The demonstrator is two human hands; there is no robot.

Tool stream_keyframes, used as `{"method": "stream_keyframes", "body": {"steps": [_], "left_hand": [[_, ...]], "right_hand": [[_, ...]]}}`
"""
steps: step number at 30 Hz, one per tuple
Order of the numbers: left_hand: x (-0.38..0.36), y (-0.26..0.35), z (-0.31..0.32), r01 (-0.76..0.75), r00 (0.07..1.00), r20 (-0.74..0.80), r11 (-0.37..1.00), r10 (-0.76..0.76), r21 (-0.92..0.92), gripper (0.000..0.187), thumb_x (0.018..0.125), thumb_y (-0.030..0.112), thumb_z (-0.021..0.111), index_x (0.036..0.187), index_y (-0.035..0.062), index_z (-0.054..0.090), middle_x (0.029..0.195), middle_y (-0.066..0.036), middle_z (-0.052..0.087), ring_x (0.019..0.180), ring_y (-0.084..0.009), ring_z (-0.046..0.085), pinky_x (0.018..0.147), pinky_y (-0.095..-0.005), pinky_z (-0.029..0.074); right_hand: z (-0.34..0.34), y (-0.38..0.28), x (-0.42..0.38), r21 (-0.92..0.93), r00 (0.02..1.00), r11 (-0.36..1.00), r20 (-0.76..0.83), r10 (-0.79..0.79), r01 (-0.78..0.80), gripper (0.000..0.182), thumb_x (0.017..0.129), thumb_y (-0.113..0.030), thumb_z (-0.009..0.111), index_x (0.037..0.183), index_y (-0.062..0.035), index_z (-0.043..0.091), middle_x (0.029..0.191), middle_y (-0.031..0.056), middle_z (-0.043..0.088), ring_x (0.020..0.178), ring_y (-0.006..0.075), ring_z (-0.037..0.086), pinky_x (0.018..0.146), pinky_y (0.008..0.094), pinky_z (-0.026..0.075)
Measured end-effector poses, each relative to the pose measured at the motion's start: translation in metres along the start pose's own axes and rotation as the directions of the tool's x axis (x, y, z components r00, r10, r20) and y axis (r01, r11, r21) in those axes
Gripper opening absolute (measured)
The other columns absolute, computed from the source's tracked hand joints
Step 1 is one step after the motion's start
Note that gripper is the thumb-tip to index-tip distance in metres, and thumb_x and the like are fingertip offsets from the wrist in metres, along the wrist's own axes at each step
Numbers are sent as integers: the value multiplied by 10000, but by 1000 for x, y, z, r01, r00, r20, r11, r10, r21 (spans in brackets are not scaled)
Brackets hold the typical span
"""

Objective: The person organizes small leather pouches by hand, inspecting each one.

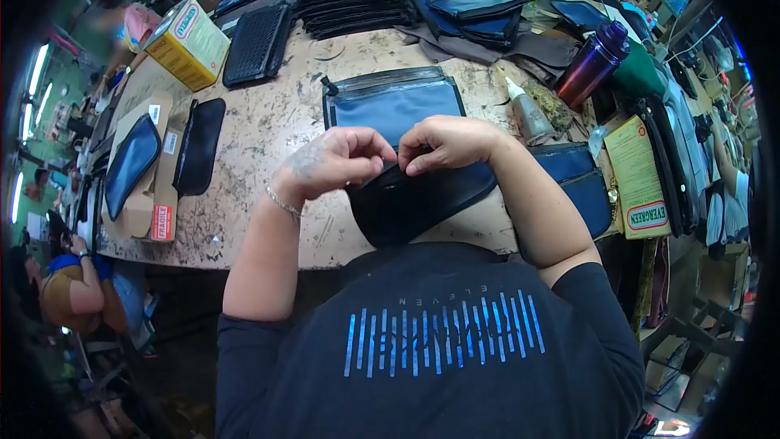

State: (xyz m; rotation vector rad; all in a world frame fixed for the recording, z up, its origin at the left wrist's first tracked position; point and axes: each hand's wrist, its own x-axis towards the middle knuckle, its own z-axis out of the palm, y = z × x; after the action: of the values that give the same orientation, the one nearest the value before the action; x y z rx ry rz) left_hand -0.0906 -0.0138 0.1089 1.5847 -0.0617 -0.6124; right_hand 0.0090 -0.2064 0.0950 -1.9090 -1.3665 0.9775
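A black, glossy curved panel [414, 207], which looks like part of a pouch or bag, lies at the table's front edge near my body. My left hand [329, 164] is closed with thumb and forefinger pinched at its upper edge. Close beside it, my right hand [447, 146] is closed too, its fingertips pinching the same edge. Just beyond both hands lies a flat blue pouch piece [382, 114] with black trim and a dark strip along its top. Whether the two pieces are joined is hidden by my hands.
Stacked black pouches [357, 10] and blue pouches [479, 12] lie at the back. On the right are a purple bottle [593, 63], a glue bottle [530, 114] and a yellow box [642, 179]. Another yellow box [188, 45] and cardboard [162, 175] are left.
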Motion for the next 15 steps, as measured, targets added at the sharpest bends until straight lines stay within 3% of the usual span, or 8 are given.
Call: {"method": "stream_keyframes", "body": {"steps": [1, 4, 6, 7, 9, 11, 13, 15], "left_hand": [[3, -5, -6, 36, 998, -58, 997, -31, 74, 174, 768, 60, 561, 937, 16, 552, 749, 33, 526, 662, -19, 464, 558, -152, 366], [14, -45, -28, -36, 986, -153, 989, 59, 147, 237, 762, 75, 574, 989, 13, 548, 842, 4, 566, 765, -62, 513, 626, -181, 406], [15, -58, -29, -206, 965, -111, 946, 240, 252, 310, 751, 119, 609, 1038, 19, 551, 948, -32, 585, 867, -114, 532, 730, -239, 431], [13, -58, -30, -203, 966, -105, 946, 235, 251, 310, 751, 119, 609, 1038, 19, 551, 948, -32, 585, 867, -114, 532, 730, -239, 431], [9, -52, -31, -106, 993, 16, 846, 115, 522, 386, 722, 167, 660, 1062, 19, 554, 976, -55, 589, 888, -137, 538, 798, -277, 425], [5, -48, -31, -156, 987, 56, 851, 148, 501, 417, 684, 208, 706, 1031, 20, 574, 957, -65, 593, 877, -143, 545, 787, -283, 427], [-11, -22, -26, -292, 956, 158, 744, 247, 601, 448, 654, 213, 730, 1027, 14, 580, 918, -75, 596, 875, -156, 551, 764, -283, 426], [-24, 11, -6, -471, 879, 241, 679, 411, 563, 502, 604, 201, 765, 1025, -3, 583, 879, -82, 588, 818, -167, 542, 742, -282, 423]], "right_hand": [[4, 4, 0, -3, 1000, 1000, 4, -3, 4, 206, 745, -184, 634, 890, -40, 611, 791, 92, 630, 730, 187, 586, 659, 300, 443], [14, 21, -2, -43, 997, 999, -74, 15, -19, 250, 755, -194, 627, 958, -49, 603, 869, 102, 600, 801, 210, 564, 713, 309, 433], [19, 23, 0, -100, 993, 994, -117, 25, -36, 251, 751, -185, 630, 960, -50, 603, 862, 105, 598, 802, 213, 564, 714, 315, 433], [21, 24, 2, -162, 988, 985, -153, 31, -56, 252, 746, -176, 634, 963, -51, 603, 856, 108, 596, 803, 217, 564, 715, 320, 433], [15, 22, 2, -144, 988, 988, -149, 31, -53, 214, 748, -144, 626, 932, -38, 601, 828, 100, 585, 792, 197, 559, 705, 304, 432], [2, 16, -4, -53, 989, 998, -142, -34, 27, 176, 758, -136, 610, 895, -25, 600, 802, 101, 622, 737, 182, 581, 680, 292, 445], [-9, 22, -9, 22, 970, 985, -179, -163, 169, 138, 771, -106, 597, 870, -11, 588, 756, 42, 601, 710, 110, 546, 659, 248, 430], [-17, 29, -11, 140, 944, 943, -186, -273, 301, 126, 784, -106, 595, 868, -12, 585, 762, 1, 578, 725, 80, 518, 669, 228, 414]]}}
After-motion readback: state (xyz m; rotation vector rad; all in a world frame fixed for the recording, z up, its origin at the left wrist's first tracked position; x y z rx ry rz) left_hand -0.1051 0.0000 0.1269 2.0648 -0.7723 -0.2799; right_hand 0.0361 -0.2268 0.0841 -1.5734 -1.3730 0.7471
